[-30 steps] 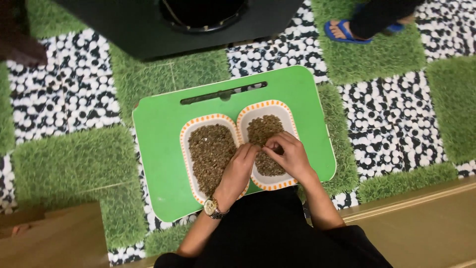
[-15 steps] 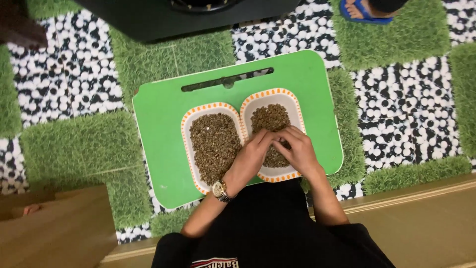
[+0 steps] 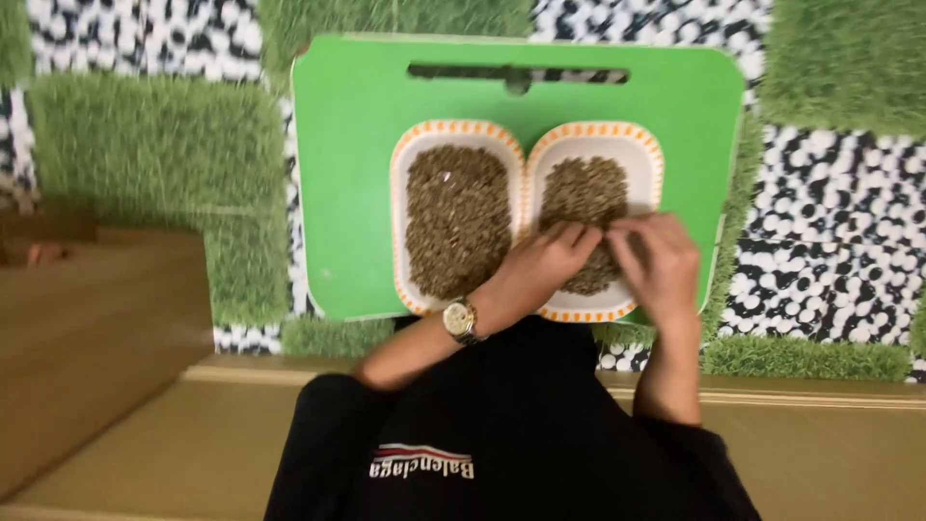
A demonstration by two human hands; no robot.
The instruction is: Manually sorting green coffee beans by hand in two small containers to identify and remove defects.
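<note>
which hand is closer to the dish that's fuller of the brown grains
Left. The left hand lies across the seam beside the fuller left dish; the right hand is over the right dish.

Right white tray (image 3: 648,154) with orange-dashed rim, brownish-green grains (image 3: 582,193) heaped inside, on green board

Two trays set side by side on the lap table (image 3: 357,193) — left tray (image 3: 400,207), right tray (image 3: 651,159) — lentils (image 3: 458,217) heaped in both.

One head-worn camera looks almost straight down from close above. The green tray (image 3: 347,193) fills the upper middle of the frame, the wearer's black-clad torso the bottom centre, patterned floor mats (image 3: 830,232) the edges.
</note>
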